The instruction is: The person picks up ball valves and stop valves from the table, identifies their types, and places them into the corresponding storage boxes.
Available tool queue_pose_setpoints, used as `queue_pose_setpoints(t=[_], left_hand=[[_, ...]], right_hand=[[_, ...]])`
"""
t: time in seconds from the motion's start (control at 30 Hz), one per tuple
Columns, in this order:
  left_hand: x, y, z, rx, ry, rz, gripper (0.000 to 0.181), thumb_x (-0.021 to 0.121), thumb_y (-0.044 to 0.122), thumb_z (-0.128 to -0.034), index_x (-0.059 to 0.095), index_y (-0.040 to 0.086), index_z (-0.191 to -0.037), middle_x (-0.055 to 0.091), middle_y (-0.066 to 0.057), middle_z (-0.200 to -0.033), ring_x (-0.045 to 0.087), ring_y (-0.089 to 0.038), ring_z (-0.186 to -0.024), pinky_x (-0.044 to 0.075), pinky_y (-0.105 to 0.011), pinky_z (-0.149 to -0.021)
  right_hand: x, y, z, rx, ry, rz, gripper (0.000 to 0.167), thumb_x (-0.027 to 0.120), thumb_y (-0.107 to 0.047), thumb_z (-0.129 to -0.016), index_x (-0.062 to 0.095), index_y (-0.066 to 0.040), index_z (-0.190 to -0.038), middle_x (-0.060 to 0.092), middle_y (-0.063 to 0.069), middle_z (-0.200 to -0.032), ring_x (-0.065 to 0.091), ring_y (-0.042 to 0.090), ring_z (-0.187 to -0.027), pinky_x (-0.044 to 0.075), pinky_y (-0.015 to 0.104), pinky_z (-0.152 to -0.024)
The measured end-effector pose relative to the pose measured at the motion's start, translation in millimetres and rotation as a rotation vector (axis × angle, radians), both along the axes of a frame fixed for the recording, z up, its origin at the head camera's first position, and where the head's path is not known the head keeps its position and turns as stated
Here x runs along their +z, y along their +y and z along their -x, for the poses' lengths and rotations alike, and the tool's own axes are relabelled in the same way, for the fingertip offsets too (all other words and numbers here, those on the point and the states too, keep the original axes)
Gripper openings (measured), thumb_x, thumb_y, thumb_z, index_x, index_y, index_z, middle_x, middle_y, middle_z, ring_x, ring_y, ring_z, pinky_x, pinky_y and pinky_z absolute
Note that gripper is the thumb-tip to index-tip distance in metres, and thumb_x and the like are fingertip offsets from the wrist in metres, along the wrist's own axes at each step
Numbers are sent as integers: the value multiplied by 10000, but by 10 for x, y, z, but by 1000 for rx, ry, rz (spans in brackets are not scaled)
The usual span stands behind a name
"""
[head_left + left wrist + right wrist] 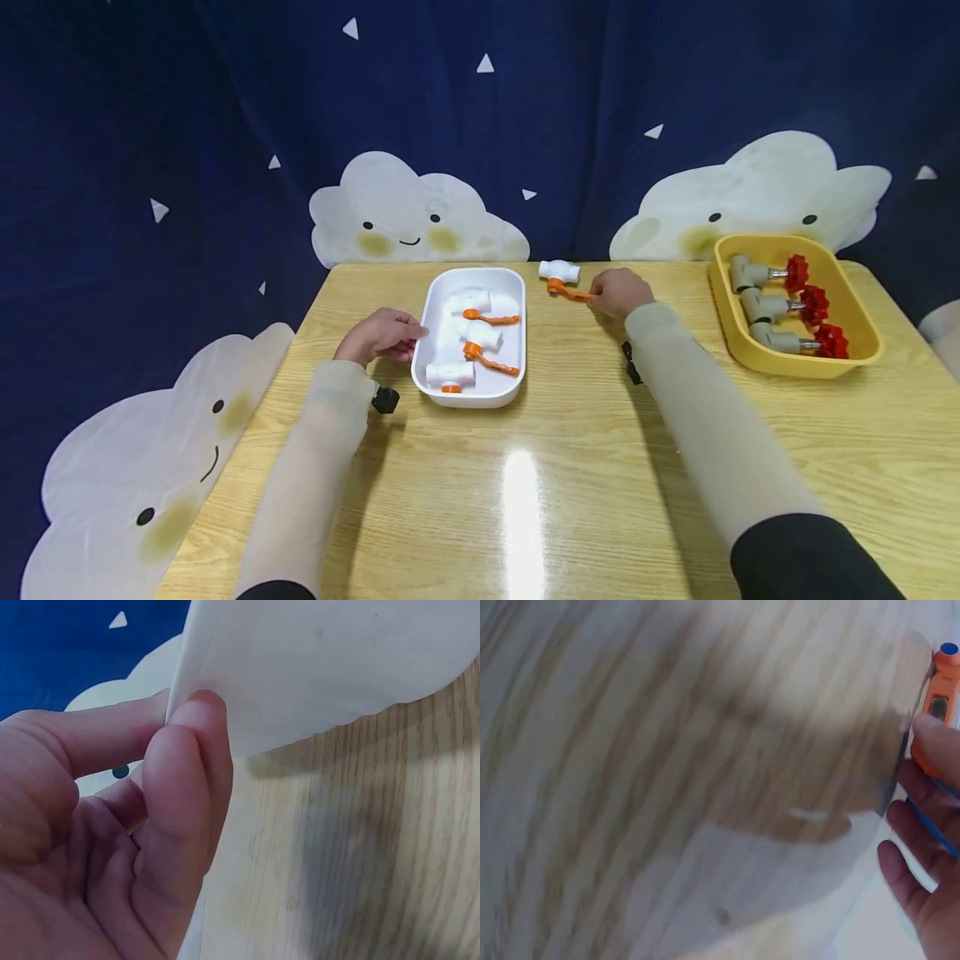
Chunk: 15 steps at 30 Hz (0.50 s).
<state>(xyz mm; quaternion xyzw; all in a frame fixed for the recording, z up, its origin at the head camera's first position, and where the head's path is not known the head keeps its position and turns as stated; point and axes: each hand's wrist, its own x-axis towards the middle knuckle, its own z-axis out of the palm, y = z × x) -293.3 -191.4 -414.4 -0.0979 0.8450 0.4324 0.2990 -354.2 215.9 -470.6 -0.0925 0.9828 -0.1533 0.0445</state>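
Observation:
A white tray (480, 399) stands on the table with several white ball valves in it, two showing long orange lever handles. My left hand (384, 335) pinches the tray's left rim between thumb and fingers, as the left wrist view also shows with the tray wall (315, 667). To the right of the tray, near the table's far edge, my right hand (622, 292) pinches the orange handle of another white ball valve (558, 271). In the right wrist view the orange handle (937, 697) sits under the thumb; the valve's white body is mostly out of that frame.
A yellow tray (780, 364) at the table's right side holds three grey valves with red handwheels (813, 305). The wooden table (585, 483) ends at the back against a dark blue curtain (480, 125) with white clouds.

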Motion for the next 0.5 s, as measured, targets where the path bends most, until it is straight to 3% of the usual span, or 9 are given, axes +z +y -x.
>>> queue_pose_setpoints(t=[0.2, 0.5], left_hand=[[19, 4, 4, 3, 18, -8, 153, 612, 198, -982, 592, 49, -1013, 583, 12, -714, 560, -61, -584, 517, -183, -591], [-26, 7, -25, -4, 46, -76, 120, 604, 161, -978, 586, 43, -962, 583, 33, -667, 560, -43, -553, 517, -180, -582]], right_hand=[[113, 93, -57, 87, 60, -5, 134, 696, -207, -890, 755, -88, -908, 740, 91, -869, 646, 280, -787, 521, 443, -701], [135, 126, -128, 87, 86, -16, 159, 686, -194, -923, 763, -71, -986, 752, 126, -937, 675, 299, -849, 546, 484, -786]])
